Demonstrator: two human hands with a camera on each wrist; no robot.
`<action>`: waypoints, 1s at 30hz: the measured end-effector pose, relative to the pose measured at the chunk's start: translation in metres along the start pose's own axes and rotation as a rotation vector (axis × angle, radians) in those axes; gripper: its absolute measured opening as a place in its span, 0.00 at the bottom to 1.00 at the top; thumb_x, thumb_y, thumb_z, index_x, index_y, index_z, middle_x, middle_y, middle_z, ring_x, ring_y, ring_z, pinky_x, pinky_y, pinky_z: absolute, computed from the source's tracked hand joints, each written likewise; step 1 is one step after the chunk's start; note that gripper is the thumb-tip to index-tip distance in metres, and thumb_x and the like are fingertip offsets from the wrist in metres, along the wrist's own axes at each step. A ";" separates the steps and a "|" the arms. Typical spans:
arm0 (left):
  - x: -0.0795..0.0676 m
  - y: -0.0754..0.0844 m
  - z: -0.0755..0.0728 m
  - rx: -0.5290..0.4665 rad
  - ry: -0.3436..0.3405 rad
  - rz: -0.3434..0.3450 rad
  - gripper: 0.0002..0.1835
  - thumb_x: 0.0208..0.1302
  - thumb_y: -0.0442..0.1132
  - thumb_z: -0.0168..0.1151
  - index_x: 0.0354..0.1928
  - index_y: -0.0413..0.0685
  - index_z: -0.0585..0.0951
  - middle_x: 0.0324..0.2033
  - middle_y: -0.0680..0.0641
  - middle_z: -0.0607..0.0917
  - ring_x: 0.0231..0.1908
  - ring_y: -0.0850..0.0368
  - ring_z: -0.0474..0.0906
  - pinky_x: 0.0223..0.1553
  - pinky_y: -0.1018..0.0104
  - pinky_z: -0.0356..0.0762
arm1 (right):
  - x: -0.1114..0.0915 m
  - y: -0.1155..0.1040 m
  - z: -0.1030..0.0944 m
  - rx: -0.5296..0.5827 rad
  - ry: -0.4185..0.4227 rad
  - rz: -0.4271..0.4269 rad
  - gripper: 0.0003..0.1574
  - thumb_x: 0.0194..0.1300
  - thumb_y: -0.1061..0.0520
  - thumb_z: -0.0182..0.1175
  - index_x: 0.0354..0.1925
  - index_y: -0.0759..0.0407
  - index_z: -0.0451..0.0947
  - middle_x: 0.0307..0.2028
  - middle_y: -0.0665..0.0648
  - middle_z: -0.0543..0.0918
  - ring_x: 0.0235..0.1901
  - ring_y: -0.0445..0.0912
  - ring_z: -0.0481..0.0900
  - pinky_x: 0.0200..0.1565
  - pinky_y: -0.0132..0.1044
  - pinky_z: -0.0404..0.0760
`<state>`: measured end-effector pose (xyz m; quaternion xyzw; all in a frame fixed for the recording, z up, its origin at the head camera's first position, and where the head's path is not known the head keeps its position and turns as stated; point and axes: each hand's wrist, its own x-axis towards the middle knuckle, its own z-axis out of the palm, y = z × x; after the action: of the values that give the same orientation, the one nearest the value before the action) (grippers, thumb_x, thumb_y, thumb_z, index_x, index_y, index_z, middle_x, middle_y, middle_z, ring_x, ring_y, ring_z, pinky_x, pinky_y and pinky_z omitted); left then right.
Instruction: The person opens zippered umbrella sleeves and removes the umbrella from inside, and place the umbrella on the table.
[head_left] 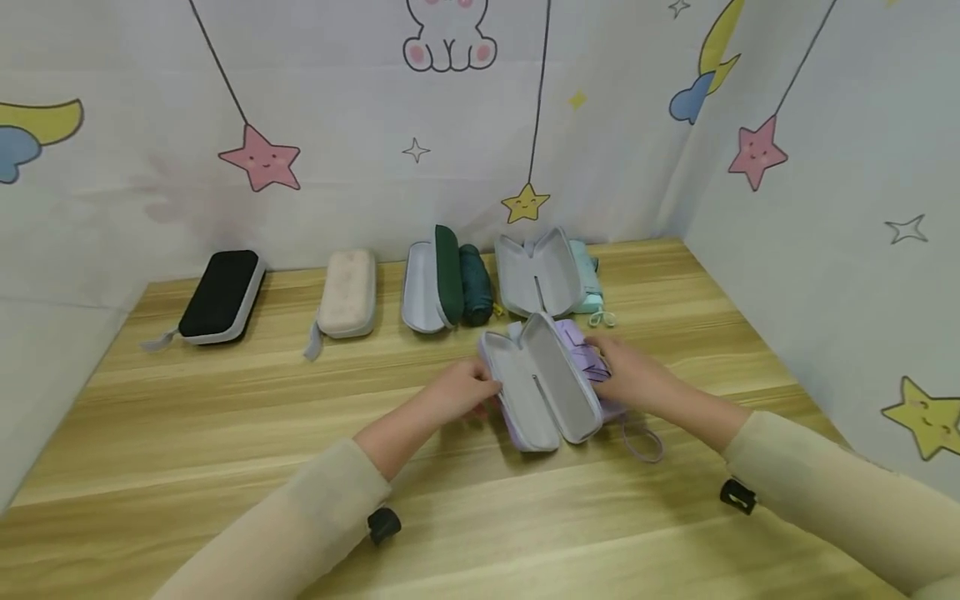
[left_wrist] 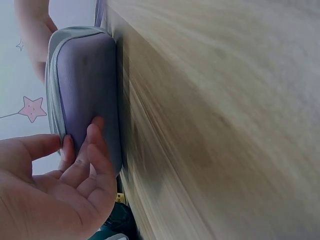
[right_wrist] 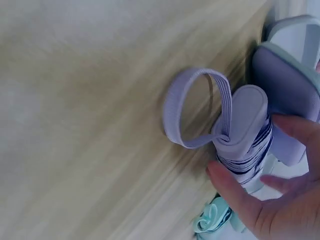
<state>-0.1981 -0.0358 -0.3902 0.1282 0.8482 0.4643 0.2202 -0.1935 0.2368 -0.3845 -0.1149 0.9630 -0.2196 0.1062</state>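
Note:
A purple hard case (head_left: 528, 400) with a pale grey lining lies unzipped and spread on the table. My left hand (head_left: 465, 389) pinches its left rim between thumb and index finger; the other fingers lie along the purple shell (left_wrist: 85, 80) in the left wrist view. Directly right of the case is a folded purple umbrella (head_left: 581, 350), its wrist strap (right_wrist: 172, 107) looped on the tabletop. Thumb and fingers of my right hand (head_left: 633, 375) straddle the umbrella (right_wrist: 245, 120) and hold it at its sides, beside the case.
Along the back of the wooden table (head_left: 262, 467) stand a black case (head_left: 222, 292), a beige case (head_left: 348, 292), an unzipped green case (head_left: 447, 275) beside a dark green umbrella (head_left: 475, 283), and another grey-lined case (head_left: 528, 275) beside a mint umbrella (head_left: 588, 279). A patterned curtain (head_left: 337, 100) hangs behind.

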 end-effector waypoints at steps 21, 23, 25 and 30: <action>0.021 0.023 0.032 0.044 -0.073 0.032 0.09 0.71 0.37 0.56 0.33 0.41 0.77 0.31 0.45 0.86 0.29 0.48 0.84 0.25 0.62 0.77 | -0.032 0.030 -0.007 0.006 0.011 -0.036 0.39 0.61 0.61 0.61 0.68 0.70 0.63 0.61 0.78 0.68 0.61 0.72 0.65 0.56 0.65 0.67; 0.023 0.027 0.039 0.054 -0.074 0.035 0.09 0.71 0.37 0.56 0.33 0.41 0.77 0.31 0.46 0.86 0.28 0.49 0.84 0.25 0.64 0.77 | -0.036 0.035 -0.010 0.018 0.006 -0.035 0.39 0.61 0.61 0.62 0.68 0.71 0.62 0.61 0.78 0.68 0.61 0.72 0.64 0.55 0.65 0.68; 0.026 0.032 0.045 0.076 -0.071 0.040 0.09 0.71 0.38 0.57 0.32 0.42 0.77 0.30 0.47 0.86 0.27 0.50 0.83 0.24 0.66 0.75 | -0.040 0.040 -0.014 0.030 0.000 -0.029 0.39 0.61 0.61 0.62 0.67 0.72 0.62 0.60 0.79 0.68 0.60 0.72 0.66 0.53 0.64 0.70; 0.033 0.046 0.061 0.126 -0.067 0.068 0.10 0.71 0.39 0.57 0.31 0.43 0.77 0.28 0.49 0.85 0.24 0.54 0.81 0.21 0.70 0.73 | -0.048 0.057 -0.024 0.021 -0.002 -0.026 0.37 0.62 0.62 0.62 0.66 0.73 0.63 0.57 0.81 0.70 0.56 0.73 0.69 0.46 0.61 0.73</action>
<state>-0.1956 0.0472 -0.3889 0.1859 0.8630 0.4127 0.2242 -0.1635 0.3090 -0.3813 -0.1265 0.9589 -0.2309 0.1057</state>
